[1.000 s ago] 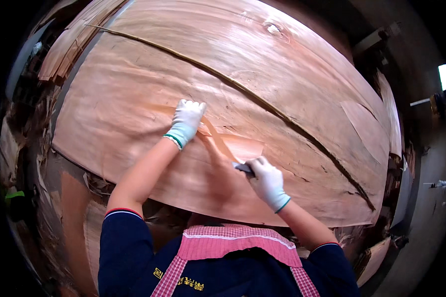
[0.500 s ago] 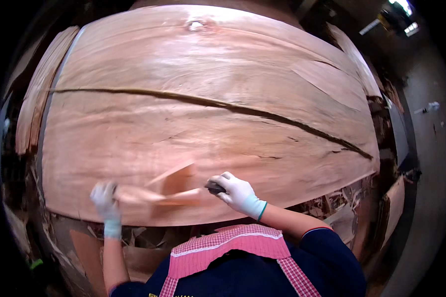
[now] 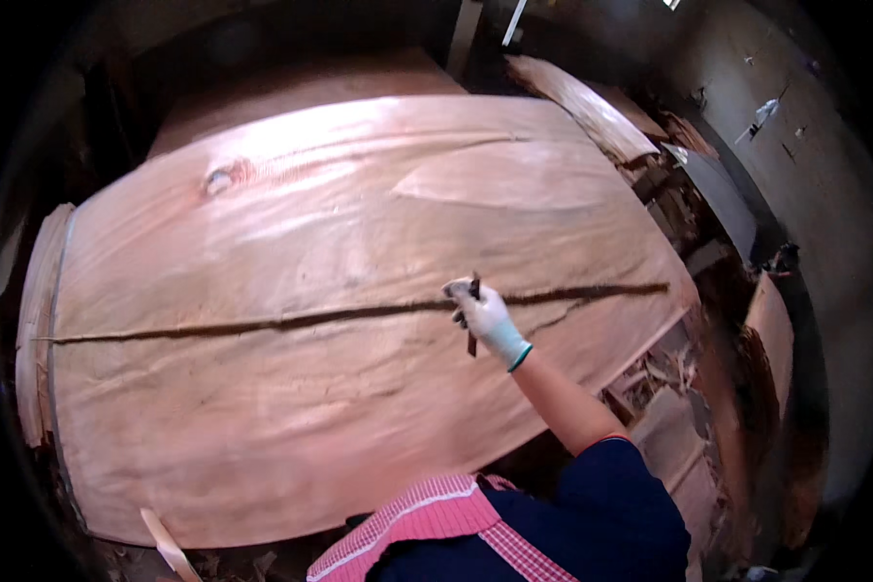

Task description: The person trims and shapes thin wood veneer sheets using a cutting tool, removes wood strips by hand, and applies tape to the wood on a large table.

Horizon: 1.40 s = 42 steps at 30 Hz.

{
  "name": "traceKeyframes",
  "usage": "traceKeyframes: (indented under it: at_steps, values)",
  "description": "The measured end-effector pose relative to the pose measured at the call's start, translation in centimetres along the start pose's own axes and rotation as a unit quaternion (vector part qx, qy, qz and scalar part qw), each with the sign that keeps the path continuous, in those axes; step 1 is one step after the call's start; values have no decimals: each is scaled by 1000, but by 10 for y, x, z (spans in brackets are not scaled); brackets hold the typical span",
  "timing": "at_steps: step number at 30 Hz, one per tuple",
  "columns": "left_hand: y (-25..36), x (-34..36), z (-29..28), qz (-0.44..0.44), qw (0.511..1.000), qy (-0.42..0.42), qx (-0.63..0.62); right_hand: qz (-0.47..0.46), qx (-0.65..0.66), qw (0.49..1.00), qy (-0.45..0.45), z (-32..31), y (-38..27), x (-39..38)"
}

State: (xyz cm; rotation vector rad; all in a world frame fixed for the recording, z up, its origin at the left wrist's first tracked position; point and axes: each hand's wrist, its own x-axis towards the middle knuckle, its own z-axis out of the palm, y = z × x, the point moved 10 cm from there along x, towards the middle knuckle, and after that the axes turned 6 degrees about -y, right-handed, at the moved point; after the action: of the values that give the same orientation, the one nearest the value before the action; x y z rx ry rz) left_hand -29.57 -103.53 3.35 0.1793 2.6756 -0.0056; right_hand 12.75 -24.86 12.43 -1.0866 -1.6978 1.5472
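My right hand [image 3: 487, 320], in a white glove, is closed on a dark, narrow bladed tool [image 3: 472, 344], held crosswise over a long dark split [image 3: 339, 316] in the large pinkish veneer sheet [image 3: 262, 407]. My left hand is out of view. A knot [image 3: 221, 179] marks the sheet's upper left part. A pale cut strip of veneer [image 3: 168, 543] hangs at the lower left edge.
Stacked veneer [image 3: 39, 320] lies along the left side. Loose pieces [image 3: 572, 97] lie at the upper right, with broken scraps [image 3: 660, 378] by the right edge. A grey floor [image 3: 824, 291] shows at the far right, a post [image 3: 464, 34] at the back.
My right hand has risen to the split with the tool. My left hand has gone from view, and the strip has shifted to the lower left edge. The view has turned.
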Motion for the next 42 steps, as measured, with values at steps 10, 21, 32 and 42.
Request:
traceKeyframes:
  at_steps: [10,21,32,42]
  values:
    - [119,-116,-32,-9,995,81,-59,-207,51,963,167,-248,-204,244]
    - [381,-156,-141,202,922,181,-278,-309,-20,925,218,-269,-306,441]
    - [831,-196,-170,632,761,101,-100,-153,23,986,-59,-171,-133,381]
    - [1106,-263,-180,620,620,-236,-419,40,101,978,-176,-66,44,160]
